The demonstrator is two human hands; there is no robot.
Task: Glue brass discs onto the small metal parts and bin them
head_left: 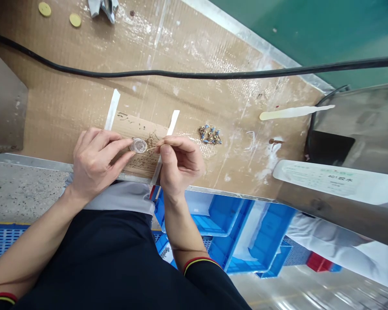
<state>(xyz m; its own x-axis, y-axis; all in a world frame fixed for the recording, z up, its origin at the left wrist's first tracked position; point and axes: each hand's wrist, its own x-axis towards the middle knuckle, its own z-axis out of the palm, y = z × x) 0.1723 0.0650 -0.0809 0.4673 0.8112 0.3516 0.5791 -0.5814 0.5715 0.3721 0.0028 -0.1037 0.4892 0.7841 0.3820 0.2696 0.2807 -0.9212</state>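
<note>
The clear plastic disc (138,145) is held over the cardboard-covered tabletop (213,47), close to its near edge and left of the middle. Blue plastic crates (233,224) sit below that near edge. A black cable (187,75) crosses the tabletop toward the far edge, and a pale flat stick (294,113) lies near the right edge. Between the hands run 2 white tape strips (112,110), and a small heap of blue-and-brass fittings (210,135) lies just right of them. The left hand (95,163) and right hand (181,165) work close together. The left fingertips (126,142) are clamped on the disc's rim, while the right fingers (171,144) pinch together on a thin pick (151,148), its tip just beside the disc. This low, close hold looks right for fine work: the disc kept steady, the pick moved lightly.
</note>
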